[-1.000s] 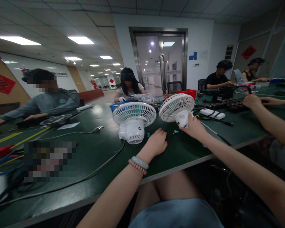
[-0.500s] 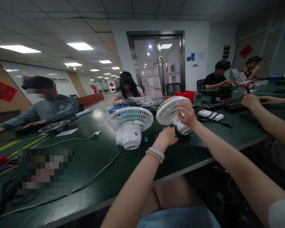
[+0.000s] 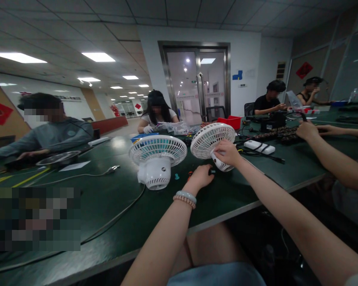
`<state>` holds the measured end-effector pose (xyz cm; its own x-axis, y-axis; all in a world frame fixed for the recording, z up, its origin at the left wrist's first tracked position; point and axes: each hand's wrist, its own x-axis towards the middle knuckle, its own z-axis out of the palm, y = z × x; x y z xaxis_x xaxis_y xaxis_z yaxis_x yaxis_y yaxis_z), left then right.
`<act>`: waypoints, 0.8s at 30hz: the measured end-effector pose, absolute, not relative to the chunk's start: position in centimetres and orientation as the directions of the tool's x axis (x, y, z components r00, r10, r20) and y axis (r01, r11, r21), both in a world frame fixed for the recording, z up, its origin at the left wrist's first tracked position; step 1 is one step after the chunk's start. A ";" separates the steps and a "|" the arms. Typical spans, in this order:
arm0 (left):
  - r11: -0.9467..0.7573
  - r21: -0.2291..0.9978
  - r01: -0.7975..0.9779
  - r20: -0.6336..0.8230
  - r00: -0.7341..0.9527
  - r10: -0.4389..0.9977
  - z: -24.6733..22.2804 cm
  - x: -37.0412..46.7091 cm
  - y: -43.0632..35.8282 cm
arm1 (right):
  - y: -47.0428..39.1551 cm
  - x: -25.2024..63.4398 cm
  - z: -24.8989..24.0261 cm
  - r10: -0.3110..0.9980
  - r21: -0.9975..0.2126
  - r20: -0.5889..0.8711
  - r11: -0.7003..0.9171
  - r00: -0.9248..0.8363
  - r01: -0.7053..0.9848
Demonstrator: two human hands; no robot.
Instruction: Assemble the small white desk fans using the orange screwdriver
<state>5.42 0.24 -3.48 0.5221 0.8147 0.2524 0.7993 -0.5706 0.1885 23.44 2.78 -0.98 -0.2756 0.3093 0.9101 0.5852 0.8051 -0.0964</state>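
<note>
Two white fan heads lie face down on the green table, grilles tilted toward the far side. My right hand (image 3: 227,153) is closed in a pinch at the motor housing of the right fan (image 3: 212,139); whatever its fingertips hold is hidden. Just below, close to the table, my left hand (image 3: 201,177) curls its fingers round a small black part (image 3: 211,171), too little of which shows to name. The left fan (image 3: 155,171) stands untouched, its cord trailing toward me. A small teal piece (image 3: 177,176) lies between this fan and my left hand.
A white power strip (image 3: 259,147) with black cord lies to the right. A red bin (image 3: 229,122) stands behind the right fan. A loose plug (image 3: 113,169) and a pixelated patch (image 3: 38,218) are on the left. Co-workers sit around; another person's hands (image 3: 307,130) reach in at right.
My right hand has come down from beside the grille onto the right fan's motor housing. My left hand has drawn slightly down and away from the housing. The view has shifted a little.
</note>
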 end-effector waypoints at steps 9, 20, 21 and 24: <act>-0.565 0.215 0.797 0.301 0.496 0.814 -3.7 5.5 0.2 | 3.0 23.8 -0.7 0.490 -0.281 0.799 0.816 -0.348 0.505; -0.619 0.213 0.756 0.304 0.551 0.777 -3.5 5.8 0.4 | 2.3 24.9 0.1 0.690 -0.606 0.624 0.723 -0.367 0.331; -0.620 0.211 0.756 0.300 0.553 0.777 -3.5 5.8 0.3 | 2.3 24.9 0.1 0.689 -0.602 0.625 0.725 -0.368 0.335; -0.608 0.214 0.764 0.305 0.539 0.785 -3.2 6.0 0.1 | 2.3 24.9 0.1 0.688 -0.596 0.626 0.726 -0.367 0.343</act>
